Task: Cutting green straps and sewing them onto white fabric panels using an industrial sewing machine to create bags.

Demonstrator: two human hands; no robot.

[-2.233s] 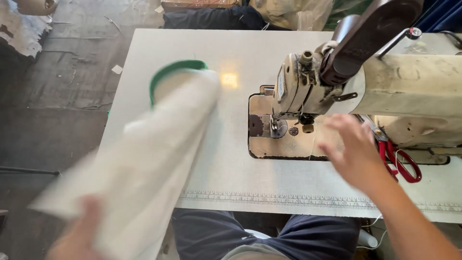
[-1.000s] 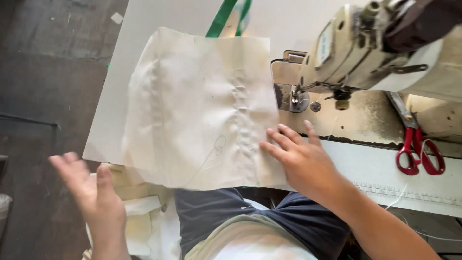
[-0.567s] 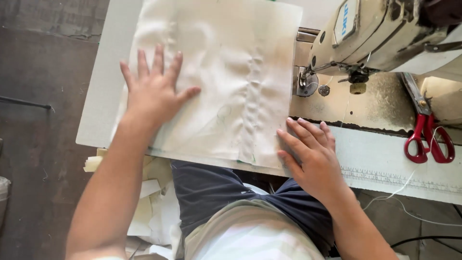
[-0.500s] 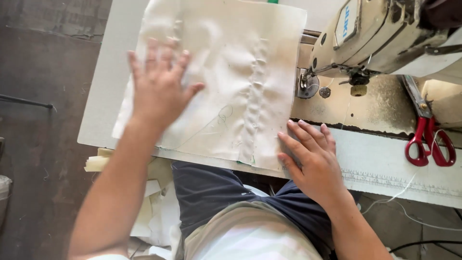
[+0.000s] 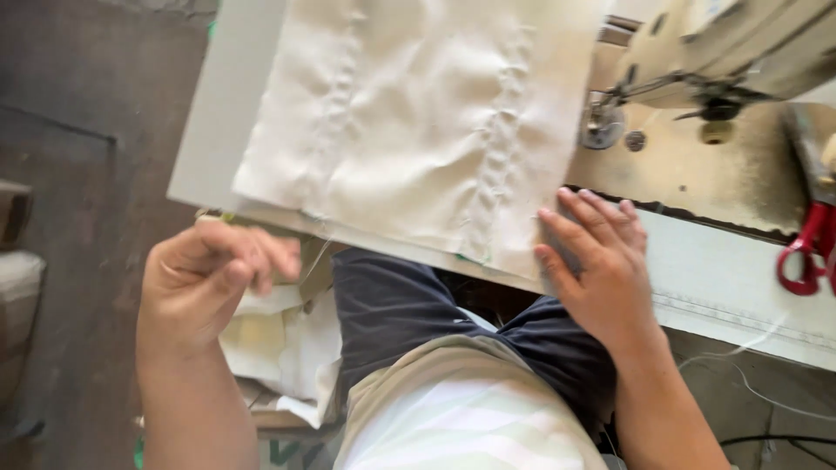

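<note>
The cloth (image 5: 418, 122) lies flat on the table (image 5: 209, 148), its near edge almost at the table's front edge. The right hand (image 5: 596, 270) presses open-fingered on its near right corner, gripping nothing. The left hand (image 5: 209, 278) hangs off the table, fingers curled, perhaps pinching a thread; blur hides it. The sewing machine (image 5: 714, 52) stands right.

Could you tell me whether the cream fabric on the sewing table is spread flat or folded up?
Spread flat: the cream fabric lies open, right hand pressing its corner.
</note>
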